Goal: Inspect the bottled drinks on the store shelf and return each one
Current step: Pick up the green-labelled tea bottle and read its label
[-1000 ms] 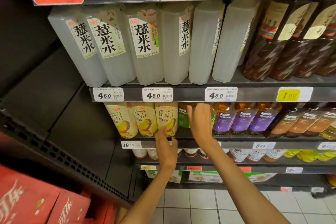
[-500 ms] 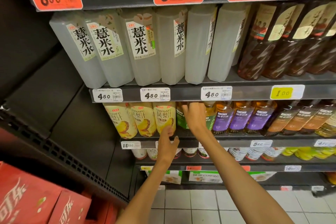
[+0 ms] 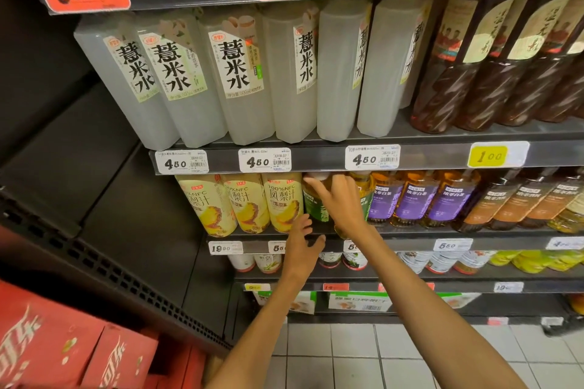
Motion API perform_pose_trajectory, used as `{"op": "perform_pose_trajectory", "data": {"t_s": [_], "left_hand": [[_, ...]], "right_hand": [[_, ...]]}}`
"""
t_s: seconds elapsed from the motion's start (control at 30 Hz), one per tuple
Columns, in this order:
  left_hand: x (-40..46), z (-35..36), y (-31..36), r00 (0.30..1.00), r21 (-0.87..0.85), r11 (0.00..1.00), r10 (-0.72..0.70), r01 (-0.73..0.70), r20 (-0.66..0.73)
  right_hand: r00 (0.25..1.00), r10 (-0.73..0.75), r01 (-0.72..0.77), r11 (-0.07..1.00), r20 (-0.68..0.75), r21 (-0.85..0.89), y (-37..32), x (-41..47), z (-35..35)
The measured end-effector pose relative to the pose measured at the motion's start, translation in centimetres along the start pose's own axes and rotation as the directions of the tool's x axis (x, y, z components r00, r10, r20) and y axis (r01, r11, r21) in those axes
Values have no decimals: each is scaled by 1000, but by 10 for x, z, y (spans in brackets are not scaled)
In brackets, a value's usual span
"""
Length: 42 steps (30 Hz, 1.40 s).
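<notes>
Nearest the camera: red cartons at the lower left on the floor, tiled floor beneath both forearms.

Left hand: fingers loosely spread and extended, holding nothing. It sits in front of the front edge of the second shelf, at the price-tag strip, with fingertips near the base of the rightmost pineapple juice bottle. Contact with that bottle cannot be confirmed.

Right hand: reaches in over the same front edge, fingers curled round the upper body and neck of the green-label tea bottle. Index finger is extended up toward the cap, just under the shelf above. Grip reads as a wrap from the right side and front.

Target position: the green-label tea bottle stands in the front row of the second shelf, between the pineapple juices on its left and the purple-label tea bottles on its right. Long axis upright, or near it.

Key relation: the bottle lies straight ahead of and slightly above the left hand, and already inside the right hand. The right hand is the working one; the left is placed below to take the base if the bottle comes forward. Whether this is a pick or a return cannot be judged from this frame.

Farther: white rice-water bottles and dark bottles on the shelf above.
</notes>
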<state>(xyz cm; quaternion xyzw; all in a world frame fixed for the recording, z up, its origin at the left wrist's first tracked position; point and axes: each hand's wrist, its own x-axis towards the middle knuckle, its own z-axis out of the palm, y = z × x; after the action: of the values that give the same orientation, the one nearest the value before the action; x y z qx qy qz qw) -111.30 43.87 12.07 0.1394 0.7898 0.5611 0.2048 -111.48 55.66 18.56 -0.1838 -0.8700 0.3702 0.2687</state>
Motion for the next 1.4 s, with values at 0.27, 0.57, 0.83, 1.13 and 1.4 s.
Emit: {"op": "perform_pose_trajectory", "data": {"t_s": [0.27, 0.57, 0.83, 1.13, 1.4], "left_hand": [[0, 5, -2, 990, 25, 999, 44, -41, -131], [3, 6, -2, 981, 87, 991, 115, -103, -157], [-1, 3, -7, 984, -18, 999, 46, -50, -171], [-65, -3, 8, 988, -236, 968, -56, 90, 145], [-106, -7, 30, 933, -315, 911, -162, 266, 320]], "right_hand": [[997, -62, 56, 988, 40, 143, 4, -5, 2], [988, -103, 66, 956, 114, 285, 8, -10, -4], [972, 28, -158, 809, 232, 566, 0, -11, -23], [955, 103, -286, 552, 277, 783, -9, -40, -41], [798, 137, -603, 230, 587, 764, -8, -62, -61]]}}
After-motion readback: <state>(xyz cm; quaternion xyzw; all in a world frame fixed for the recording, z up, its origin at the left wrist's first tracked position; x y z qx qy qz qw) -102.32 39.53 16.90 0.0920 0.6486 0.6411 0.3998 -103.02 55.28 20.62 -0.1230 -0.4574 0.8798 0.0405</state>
